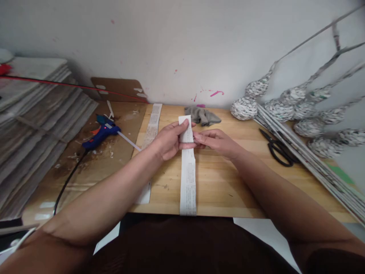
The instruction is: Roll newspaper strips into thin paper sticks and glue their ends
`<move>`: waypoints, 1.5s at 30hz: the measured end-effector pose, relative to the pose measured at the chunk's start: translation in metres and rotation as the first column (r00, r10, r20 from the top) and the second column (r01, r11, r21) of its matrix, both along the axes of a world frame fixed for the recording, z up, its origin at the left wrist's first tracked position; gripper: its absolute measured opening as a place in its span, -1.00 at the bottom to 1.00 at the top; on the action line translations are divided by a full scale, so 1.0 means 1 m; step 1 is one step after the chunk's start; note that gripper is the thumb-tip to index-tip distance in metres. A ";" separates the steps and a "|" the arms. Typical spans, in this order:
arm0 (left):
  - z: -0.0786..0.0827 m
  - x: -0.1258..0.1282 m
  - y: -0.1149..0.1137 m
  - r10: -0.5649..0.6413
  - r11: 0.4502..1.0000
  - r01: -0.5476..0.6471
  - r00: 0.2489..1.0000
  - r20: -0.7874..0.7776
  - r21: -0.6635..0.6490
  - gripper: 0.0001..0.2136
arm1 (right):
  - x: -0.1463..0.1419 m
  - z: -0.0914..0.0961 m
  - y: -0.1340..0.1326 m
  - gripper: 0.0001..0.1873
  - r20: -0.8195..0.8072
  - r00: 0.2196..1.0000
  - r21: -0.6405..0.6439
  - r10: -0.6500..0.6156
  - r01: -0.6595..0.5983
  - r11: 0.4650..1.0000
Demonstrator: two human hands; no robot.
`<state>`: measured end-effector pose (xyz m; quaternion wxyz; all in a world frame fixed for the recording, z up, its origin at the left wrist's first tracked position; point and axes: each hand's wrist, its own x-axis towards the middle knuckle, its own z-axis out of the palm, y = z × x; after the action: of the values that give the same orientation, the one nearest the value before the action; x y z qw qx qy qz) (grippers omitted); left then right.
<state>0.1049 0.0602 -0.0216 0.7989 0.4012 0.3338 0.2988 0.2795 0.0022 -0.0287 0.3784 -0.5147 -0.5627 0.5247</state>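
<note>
A long strip of printed newspaper [187, 171] runs from between my hands down to the table's front edge. My left hand [172, 139] grips its upper part, the thumb on top and one finger crossing the front lower down. At the strip's right edge, the fingertips of my right hand [211, 140] are pinched together; what lies between them is partly hidden. A second newspaper strip [153, 123] lies flat on the table to the left, partly covered by my left forearm.
On cardboard at left rests a blue glue gun [101, 135] with a glue stick in its back. Stacked newspapers [37, 114] stand beyond it. A grey cloth [203, 115] lies behind my hands. Black scissors [278, 150], paper rods [308, 156] and woven paper shapes [245, 108] are at right.
</note>
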 end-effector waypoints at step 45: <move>-0.010 0.003 -0.015 -0.128 0.968 0.177 0.959 -0.254 0.180 -0.65 | 0.012 0.005 0.002 -0.65 -0.026 0.999 0.048 -0.023 0.024 0.999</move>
<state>0.1082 0.0451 -0.0319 0.7289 0.5376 0.3641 0.2173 0.2912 0.0041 -0.0240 0.4040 -0.5052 -0.5643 0.5130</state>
